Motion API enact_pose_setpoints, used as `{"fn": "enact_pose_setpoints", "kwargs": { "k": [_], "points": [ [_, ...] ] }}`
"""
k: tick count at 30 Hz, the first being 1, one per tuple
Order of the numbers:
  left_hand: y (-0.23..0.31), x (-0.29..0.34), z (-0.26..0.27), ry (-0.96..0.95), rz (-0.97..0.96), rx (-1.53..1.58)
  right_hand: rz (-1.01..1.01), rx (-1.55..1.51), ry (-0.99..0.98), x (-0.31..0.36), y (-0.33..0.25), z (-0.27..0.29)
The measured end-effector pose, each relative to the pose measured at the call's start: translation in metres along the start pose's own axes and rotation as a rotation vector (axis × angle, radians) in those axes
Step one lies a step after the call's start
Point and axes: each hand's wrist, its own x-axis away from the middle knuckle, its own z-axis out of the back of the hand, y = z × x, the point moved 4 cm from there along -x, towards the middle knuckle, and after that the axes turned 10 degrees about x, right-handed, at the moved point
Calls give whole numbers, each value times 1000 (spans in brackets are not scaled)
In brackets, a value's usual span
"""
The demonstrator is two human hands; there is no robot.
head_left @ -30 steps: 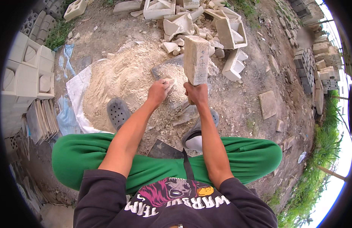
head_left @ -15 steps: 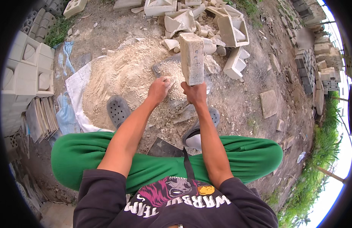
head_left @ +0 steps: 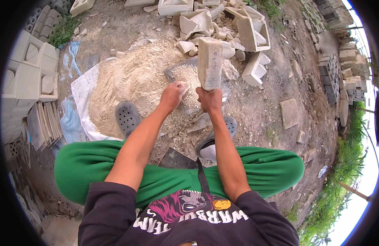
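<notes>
My right hand (head_left: pixel 211 99) is wrapped round the lower end of a thick, block-shaped wooden beater (head_left: pixel 210 61), worn and dusty, raised with its broad end pointing away from me. Any handle is hidden in my fist. Just left of it, my left hand (head_left: pixel 173 96) is closed, with a pale stone chunk (head_left: pixel 186 86) showing at its fingertips. The chunk is held low over a dark slab (head_left: pixel 176 70) covered with pale crushed grit (head_left: pixel 187 74). The beater and my right hand hide part of the slab.
A heap of pale powder (head_left: pixel 128 78) lies on a white sheet (head_left: pixel 83 88) to the left. Broken cream-coloured blocks (head_left: pixel 196 24) are piled ahead. Stacked blocks (head_left: pixel 31 67) and thin panels (head_left: pixel 46 123) stand at the left. A flat stone (head_left: pixel 289 113) lies at the right.
The beater has shifted slightly to the right and appears marginally lower. My left hand stays almost in place, still closed at the slab.
</notes>
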Motion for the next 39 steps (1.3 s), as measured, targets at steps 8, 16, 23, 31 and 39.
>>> {"fn": "enact_pose_setpoints", "kwargs": {
  "k": [8,16,23,31,39],
  "points": [
    [-2,1,-1,20,9,-31,-247,7,-202,19,49,-26],
    [-3,-2,-4,-33,-18,4,129,-46,71,4,-4,0],
    [-6,2,-1,35,-20,-14,-247,-18,-202,20,38,-26],
    [2,-4,1,-40,-21,36,196,25,120,4,15,-13],
    [-5,1,5,-38,-28,38,-229,-152,-179,10,48,-24]
  ]
}}
